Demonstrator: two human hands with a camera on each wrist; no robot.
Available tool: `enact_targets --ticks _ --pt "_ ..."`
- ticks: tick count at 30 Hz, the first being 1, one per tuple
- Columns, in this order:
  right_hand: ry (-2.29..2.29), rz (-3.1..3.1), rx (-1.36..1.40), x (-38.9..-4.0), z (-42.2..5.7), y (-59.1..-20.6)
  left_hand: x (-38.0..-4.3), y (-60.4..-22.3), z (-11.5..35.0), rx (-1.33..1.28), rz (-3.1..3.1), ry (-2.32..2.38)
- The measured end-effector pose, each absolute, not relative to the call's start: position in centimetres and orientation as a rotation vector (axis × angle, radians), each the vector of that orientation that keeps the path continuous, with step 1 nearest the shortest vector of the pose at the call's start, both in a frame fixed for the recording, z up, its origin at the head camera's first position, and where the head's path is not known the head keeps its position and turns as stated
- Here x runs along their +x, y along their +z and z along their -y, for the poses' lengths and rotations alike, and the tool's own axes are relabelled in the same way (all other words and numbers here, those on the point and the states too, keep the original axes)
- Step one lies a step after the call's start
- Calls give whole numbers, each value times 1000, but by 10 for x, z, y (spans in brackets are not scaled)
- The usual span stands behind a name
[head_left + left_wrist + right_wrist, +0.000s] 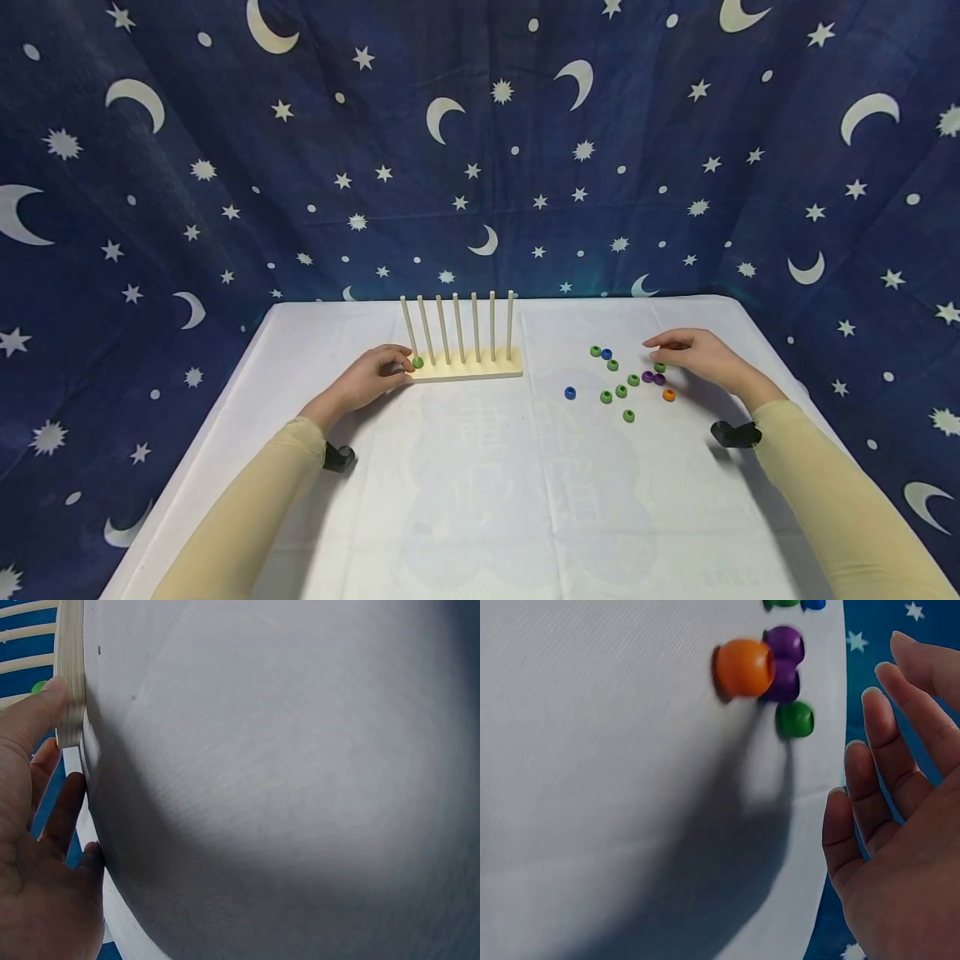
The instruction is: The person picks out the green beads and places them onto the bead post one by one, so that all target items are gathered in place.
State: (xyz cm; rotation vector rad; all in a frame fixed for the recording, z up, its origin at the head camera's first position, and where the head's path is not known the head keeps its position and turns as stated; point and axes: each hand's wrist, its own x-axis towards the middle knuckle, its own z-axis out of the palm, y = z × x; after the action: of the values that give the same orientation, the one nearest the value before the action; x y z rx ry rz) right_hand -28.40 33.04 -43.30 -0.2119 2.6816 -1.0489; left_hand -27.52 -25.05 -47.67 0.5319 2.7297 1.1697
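Note:
A wooden peg rack (480, 369) with several upright pegs stands on the white table. A green bead (417, 362) sits at the foot of its leftmost peg. My left hand (367, 379) holds the rack's left end, and in the left wrist view the thumb (46, 705) lies against the base. My right hand (701, 354) hovers above the right side of the loose beads, fingers extended with nothing in them. Close under it are a green bead (795, 720), two purple beads (784, 645) and an orange bead (742, 667).
More loose beads, several green (621, 391) and two blue (570, 392), are scattered between the rack and my right hand. The table (480, 500) has a white cloth. A dark blue curtain (480, 208) with moons and stars surrounds its back and sides.

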Motion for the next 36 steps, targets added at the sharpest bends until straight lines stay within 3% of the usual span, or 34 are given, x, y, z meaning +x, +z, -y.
enact_targets --ticks 36 --pt "-1034 -2691 -172 -287 -362 -465 -274 -477 250 543 -2707 1216"
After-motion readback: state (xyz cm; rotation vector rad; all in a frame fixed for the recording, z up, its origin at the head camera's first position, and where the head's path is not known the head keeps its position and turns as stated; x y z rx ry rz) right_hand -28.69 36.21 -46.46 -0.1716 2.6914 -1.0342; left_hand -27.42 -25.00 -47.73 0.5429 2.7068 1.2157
